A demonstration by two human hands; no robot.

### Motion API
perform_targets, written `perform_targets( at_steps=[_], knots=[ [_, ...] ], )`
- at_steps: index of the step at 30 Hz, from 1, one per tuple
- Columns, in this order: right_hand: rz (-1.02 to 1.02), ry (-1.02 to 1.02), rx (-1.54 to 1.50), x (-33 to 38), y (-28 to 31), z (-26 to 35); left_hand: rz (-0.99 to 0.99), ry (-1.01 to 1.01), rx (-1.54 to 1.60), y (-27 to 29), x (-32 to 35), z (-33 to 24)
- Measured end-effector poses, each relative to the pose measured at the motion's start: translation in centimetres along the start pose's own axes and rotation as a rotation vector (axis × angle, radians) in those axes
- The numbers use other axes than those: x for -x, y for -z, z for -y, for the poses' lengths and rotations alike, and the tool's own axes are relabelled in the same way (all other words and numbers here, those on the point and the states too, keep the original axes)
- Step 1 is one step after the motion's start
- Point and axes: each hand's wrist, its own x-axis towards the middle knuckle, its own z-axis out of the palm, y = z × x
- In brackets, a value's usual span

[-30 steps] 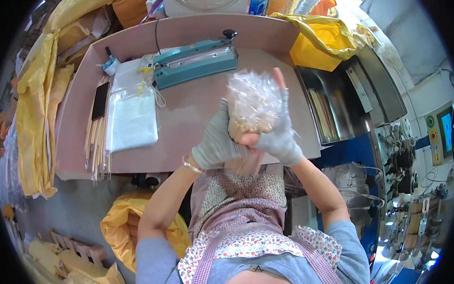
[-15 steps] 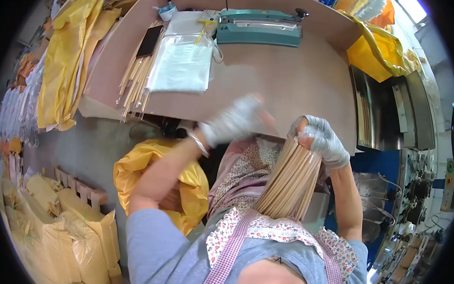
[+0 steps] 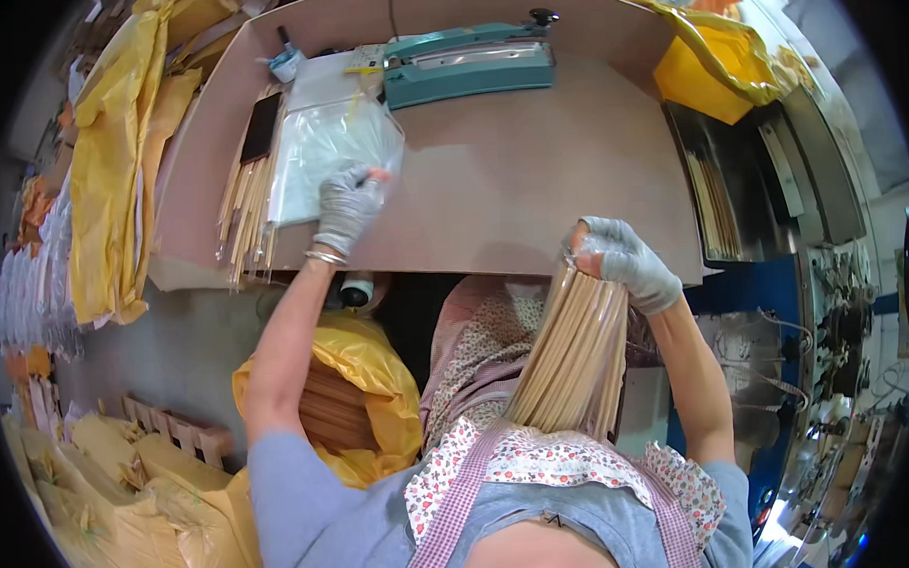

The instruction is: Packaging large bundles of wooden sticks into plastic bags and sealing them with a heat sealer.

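My right hand (image 3: 629, 265), in a grey glove with bare fingertips, grips the top of a clear bag filled with thin wooden sticks (image 3: 567, 365). The bundle slants down and spreads toward my apron. Over the table's left side, my left hand (image 3: 350, 206), gloved the same way, pinches the near edge of a clear plastic bag (image 3: 369, 137). That bag bulges up from a flat stack of clear bags (image 3: 296, 179). Left of the stack lie several bagged bundles of sticks (image 3: 244, 216), with a dark phone (image 3: 261, 128) on top of them.
A teal bag sealer (image 3: 467, 68) stands at the table's back, with a small glue-like pot (image 3: 287, 62) to its left. By my left arm a yellow sack (image 3: 383, 387) holds brown sticks. A dark metal tray (image 3: 752, 193) with sticks sits at the right. Wrapped packs (image 3: 142, 495) fill the lower left.
My left hand has swung left and forward from near the bundle to the bag stack, where it pinches a bag. My right hand keeps hold of the bagged sticks. The view has shifted slightly.
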Motion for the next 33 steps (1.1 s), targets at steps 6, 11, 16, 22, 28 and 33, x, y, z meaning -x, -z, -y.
perform_targets(
  at_steps=[6, 11, 16, 22, 28, 33],
  knots=[
    [0.028, 0.073, -0.02, -0.9, 1.0, -1.0, 0.312, 0.392, 0.525, -9.1, -0.2, -3.1],
    [0.009, 0.056, -0.101, -0.3, 1.7, -1.6, 0.375, 0.375, 0.878, -14.5, 0.1, -3.2],
    [0.095, 0.05, -0.121, -0.5, 1.6, -1.4, 0.176, 0.218, 0.562, -18.6, 2.6, -6.3],
    [-0.083, 0.028, -0.205, -0.2, 3.6, -3.3, 0.229, 0.559, 1.264, -14.7, 4.3, -12.6],
    [-0.158, 0.098, -0.406, -1.9, 1.4, -3.1, -0.142, -0.097, 0.609, -17.1, 8.7, -14.1],
    [-0.022, 0.024, -0.254, -2.1, 4.4, -5.7, -0.093, -0.223, 0.379, -15.2, 8.7, -15.1]
  ],
)
